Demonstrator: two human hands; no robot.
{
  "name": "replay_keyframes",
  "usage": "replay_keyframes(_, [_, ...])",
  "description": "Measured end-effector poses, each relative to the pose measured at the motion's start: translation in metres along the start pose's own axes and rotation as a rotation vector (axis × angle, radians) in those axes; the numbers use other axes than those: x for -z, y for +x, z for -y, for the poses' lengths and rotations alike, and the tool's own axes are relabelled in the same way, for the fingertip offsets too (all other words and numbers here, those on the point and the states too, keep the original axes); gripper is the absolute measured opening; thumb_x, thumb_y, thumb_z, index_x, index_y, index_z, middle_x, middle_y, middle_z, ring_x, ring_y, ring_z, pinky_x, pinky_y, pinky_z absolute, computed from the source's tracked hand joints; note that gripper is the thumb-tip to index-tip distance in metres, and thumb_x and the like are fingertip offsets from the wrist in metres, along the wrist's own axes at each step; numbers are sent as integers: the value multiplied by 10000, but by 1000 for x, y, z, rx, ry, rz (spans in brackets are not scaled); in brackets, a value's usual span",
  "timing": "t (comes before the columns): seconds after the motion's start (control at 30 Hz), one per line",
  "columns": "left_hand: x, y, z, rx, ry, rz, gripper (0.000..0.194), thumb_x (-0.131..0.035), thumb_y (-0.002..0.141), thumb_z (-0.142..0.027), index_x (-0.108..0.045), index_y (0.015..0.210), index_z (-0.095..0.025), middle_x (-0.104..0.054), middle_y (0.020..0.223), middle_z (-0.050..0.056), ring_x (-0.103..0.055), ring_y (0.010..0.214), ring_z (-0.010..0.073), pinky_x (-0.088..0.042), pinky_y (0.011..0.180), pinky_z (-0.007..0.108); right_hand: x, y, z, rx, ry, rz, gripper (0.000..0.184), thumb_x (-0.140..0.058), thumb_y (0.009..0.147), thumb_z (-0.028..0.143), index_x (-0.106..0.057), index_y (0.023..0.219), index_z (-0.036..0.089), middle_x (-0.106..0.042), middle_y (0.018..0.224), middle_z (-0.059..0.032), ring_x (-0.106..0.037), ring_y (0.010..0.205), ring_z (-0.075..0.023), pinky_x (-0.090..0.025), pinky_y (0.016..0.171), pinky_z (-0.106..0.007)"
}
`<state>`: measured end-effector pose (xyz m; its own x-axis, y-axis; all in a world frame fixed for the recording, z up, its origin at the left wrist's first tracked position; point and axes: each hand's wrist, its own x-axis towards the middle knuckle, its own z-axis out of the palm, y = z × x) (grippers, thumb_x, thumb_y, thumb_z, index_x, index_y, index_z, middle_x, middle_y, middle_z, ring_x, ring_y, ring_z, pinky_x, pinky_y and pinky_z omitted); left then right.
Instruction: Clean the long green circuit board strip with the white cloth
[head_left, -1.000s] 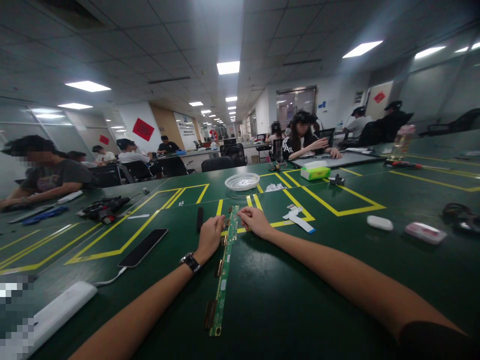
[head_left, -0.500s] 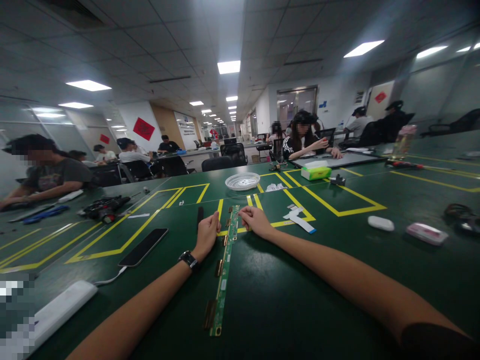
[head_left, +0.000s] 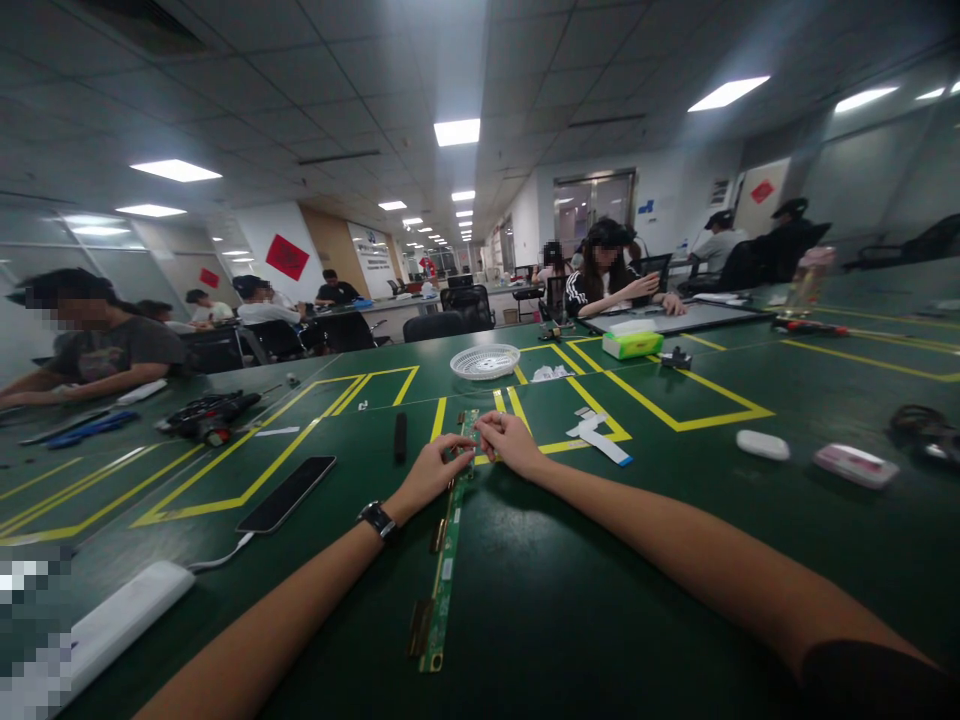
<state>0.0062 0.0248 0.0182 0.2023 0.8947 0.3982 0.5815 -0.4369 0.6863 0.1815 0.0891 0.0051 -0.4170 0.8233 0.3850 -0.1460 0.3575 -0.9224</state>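
A long, narrow green circuit board [head_left: 448, 570] lies lengthwise on the table in front of me, with copper-brown flex strips [head_left: 420, 628] along its left edge. Across its far part reaches my left hand [head_left: 426, 474], fingers stretched to the right and thumb apart from them. My right hand [head_left: 511, 442] is closed in a pinch at the board's far right edge. Whatever sits between those fingertips is too small to make out. Both hands' fingertips nearly meet over the board and cover some of it. A black bar-shaped piece [head_left: 400, 438] rests left of the hands.
A white basket [head_left: 485, 364] stands beyond the hands. White ribbon cables [head_left: 604, 447] lie to the right, near a green tissue pack [head_left: 631, 345]. Leftward are a phone [head_left: 289, 494], a white power strip [head_left: 127, 635] and a black power tool [head_left: 210, 415]. Co-workers sit around the table.
My left hand has moved right from beside the board to over it, and its curled fingers have stretched out. My right hand has shifted slightly left, still pinched. The board stays put.
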Motion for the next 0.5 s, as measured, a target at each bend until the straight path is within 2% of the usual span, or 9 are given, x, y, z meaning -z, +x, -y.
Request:
replay_keyframes(0.17, [0,0,-1,4,-7,17,318,-594,882,-427,-745,810,-157,-715,775,48,-623,693,195,-465,645,268,-1,1,-1,13,0,-15,278,-601,849,439,-570,847,163,-588,551,47,-497,396,-80,-399,400,-194])
replay_keyframes(0.37, [3,2,0,2,-13,-18,314,-555,903,-407,-765,921,-174,-746,914,64,-668,869,231,-483,796,299,1,2,-2,24,-9,-50,285,-593,853,443,-569,860,160,-588,549,45,-496,391,-81,-386,402,-194])
replay_keyframes(0.5, [3,2,2,23,-10,-50,293,-563,891,-382,-767,939,-177,-753,939,69,-677,890,235,-487,821,313,2,2,-1,22,-15,-57,290,-594,852,450,-572,864,161,-585,542,47,-495,390,-79,-381,401,-190])
